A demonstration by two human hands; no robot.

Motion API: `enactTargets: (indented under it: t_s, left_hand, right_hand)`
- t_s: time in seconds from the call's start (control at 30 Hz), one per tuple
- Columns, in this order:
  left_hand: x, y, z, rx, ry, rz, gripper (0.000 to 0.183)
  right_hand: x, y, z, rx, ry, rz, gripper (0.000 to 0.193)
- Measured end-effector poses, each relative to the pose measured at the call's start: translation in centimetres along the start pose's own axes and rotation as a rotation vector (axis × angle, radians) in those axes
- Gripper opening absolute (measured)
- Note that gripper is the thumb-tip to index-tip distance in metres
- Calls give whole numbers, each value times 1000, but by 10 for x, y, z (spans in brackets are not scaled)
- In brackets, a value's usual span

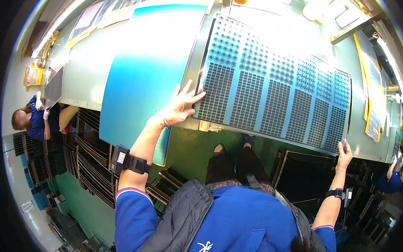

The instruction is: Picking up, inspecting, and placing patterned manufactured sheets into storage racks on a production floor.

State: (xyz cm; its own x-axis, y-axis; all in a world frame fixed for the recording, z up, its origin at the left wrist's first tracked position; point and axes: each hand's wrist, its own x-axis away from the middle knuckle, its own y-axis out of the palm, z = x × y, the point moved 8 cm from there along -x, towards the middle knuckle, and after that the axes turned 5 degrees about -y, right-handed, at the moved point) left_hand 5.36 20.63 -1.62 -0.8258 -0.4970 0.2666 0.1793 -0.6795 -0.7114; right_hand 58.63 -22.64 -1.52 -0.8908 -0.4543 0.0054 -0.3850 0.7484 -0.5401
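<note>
A dark rectangular panel (277, 106), with rows of small black squares and round shapes on blue, lies tilted across the front of the table. At its left edge is my left hand (180, 106), fingers spread apart and fingertips touching the edge. My right hand (344, 156) grips the near right corner between thumb and fingers. To the left of the panel a large plain blue sheet (145, 75) rests on the table, its near end hanging past the edge.
The long pale table (85, 84) curves across the view. Dark racks (93, 166) stand below at left, and a dark framed rack (304, 176) below at right. A co-worker (35, 118) holds a dark panel at far left; another person (390, 179) is at far right.
</note>
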Motion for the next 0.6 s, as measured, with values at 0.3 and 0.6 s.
enactTargets:
  t_s: [0.3,0.6]
  left_hand:
    - [0,0,1,-48,-23,-6,70]
    - [1,1,2,-71,-37,3,72]
  right_hand:
    - [-5,-4,14,-36,26,1,32]
    - [0,-3,13,-125,52,4,32]
